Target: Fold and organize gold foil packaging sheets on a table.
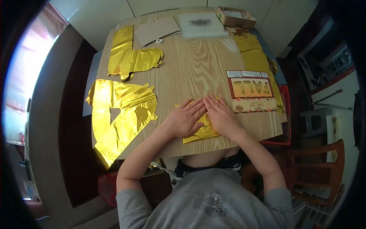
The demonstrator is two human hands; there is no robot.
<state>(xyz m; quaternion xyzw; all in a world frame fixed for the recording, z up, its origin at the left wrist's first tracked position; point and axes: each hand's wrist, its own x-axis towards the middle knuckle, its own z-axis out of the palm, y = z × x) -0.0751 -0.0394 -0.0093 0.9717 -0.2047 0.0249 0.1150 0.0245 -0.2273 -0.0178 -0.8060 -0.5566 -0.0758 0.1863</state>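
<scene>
Under both my palms lies a folded gold foil balloon (pixel 201 131), near the table's front edge. My left hand (pixel 185 119) rests flat on its left part, fingers stretched toward the middle. My right hand (pixel 221 117) presses flat on its right part, and the fingertips of the two hands nearly meet at its far side. Much of the folded foil is hidden beneath them. Left of my hands, a flat gold foil letter balloon (pixel 133 101) with a small cut-out is spread out, its lower end reaching over the table edge. Beyond it lies another flat gold foil letter balloon (pixel 126 57).
A printed package card (pixel 251 91) lies right of my hands. More gold foil (pixel 249 49) runs along the table's right edge. Farther back are a cardboard sheet (pixel 157 31), a small white roll (pixel 159 41), a clear plastic bag (pixel 202 26) and a cardboard box (pixel 237 18). A wooden chair (pixel 314 164) stands at right.
</scene>
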